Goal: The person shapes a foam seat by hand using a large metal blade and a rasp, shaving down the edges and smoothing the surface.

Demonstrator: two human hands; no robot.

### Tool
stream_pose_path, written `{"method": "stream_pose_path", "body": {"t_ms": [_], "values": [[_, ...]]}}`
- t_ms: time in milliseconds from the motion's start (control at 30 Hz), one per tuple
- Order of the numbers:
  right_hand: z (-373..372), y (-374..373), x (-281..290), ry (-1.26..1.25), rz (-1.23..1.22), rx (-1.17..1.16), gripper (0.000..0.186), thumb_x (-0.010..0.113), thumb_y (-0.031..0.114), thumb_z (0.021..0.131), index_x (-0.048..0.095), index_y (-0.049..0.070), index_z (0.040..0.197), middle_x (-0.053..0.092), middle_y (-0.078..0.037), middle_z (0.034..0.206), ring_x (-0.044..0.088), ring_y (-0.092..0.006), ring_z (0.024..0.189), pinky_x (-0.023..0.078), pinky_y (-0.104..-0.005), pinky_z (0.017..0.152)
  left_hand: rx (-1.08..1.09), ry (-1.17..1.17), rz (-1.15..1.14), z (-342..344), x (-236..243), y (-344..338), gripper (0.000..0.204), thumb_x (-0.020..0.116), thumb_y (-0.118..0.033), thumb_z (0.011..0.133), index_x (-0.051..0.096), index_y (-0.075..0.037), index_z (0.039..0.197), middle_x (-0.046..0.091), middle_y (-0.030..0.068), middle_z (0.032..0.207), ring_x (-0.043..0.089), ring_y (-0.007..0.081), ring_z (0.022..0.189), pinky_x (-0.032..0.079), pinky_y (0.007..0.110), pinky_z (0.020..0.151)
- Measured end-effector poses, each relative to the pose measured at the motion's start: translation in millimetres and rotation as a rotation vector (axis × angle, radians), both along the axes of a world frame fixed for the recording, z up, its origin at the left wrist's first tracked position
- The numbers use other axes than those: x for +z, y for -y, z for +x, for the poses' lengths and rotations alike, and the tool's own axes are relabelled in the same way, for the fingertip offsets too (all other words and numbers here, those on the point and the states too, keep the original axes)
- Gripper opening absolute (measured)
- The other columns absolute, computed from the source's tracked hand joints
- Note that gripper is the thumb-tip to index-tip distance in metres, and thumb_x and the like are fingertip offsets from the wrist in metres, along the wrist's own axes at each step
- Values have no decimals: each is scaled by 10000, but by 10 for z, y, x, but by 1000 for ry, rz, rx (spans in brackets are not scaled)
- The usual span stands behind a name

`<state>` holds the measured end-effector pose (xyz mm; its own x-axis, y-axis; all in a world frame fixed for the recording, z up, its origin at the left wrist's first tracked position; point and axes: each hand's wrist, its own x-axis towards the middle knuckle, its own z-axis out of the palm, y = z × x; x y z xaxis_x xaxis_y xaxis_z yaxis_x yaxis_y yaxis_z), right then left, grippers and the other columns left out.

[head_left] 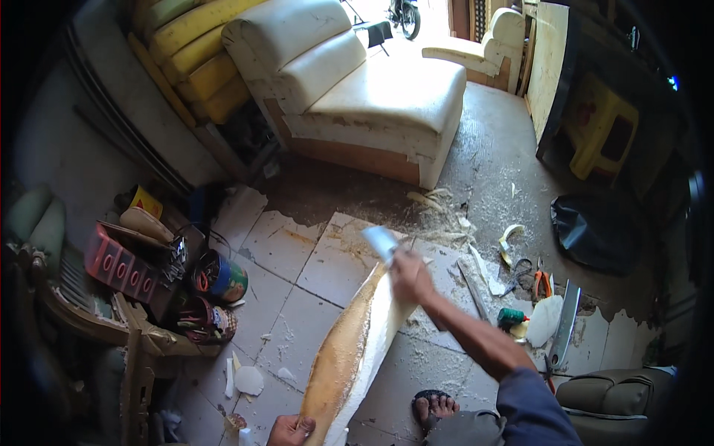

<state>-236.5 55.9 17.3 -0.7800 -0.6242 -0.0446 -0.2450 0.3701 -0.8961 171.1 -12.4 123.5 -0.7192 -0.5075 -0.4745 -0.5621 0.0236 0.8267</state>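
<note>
Over the tiled floor (268, 260), left hand (290, 431) gripping the foam piece (341, 357), right hand (411, 279) clasping a blade (380, 241), trimming looks partway done, some rough edge seemingly left.

Beyond the grip we see a cream, leather-like armless sofa seat (387, 89), lit by strong daylight from the bright opening (435, 22) behind it. Under the grip we find white square floor tiles (282, 245); farther ahead, bare grey concrete floor (494, 141).
</note>
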Motion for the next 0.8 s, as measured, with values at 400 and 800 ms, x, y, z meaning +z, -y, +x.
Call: {"method": "stream_pose_path", "body": {"t_ms": [400, 800], "values": [[502, -41, 90, -699, -168, 321, 499, 622, 137, 870, 544, 40, 1353, 659, -196, 1046, 568, -433, 1232, 493, -535, 973, -158, 93, -192, -58, 24, 79, 461, 520, -390, 1026, 483, -104, 667, 396, -72, 622, 345, 74, 579, 250, 311, 510], [-210, -426, 203, 33, -13, 326, 818, 650, 98, 862, 210, -1, 1545, 357, -335, 1539, 405, -409, 1422, 339, -409, 1200, 96, -4, 211, 71, -33, 102, 487, 619, -432, 1014, 689, 14, 830, 634, -28, 717, 515, 43, 632, 429, 246, 563]]}}
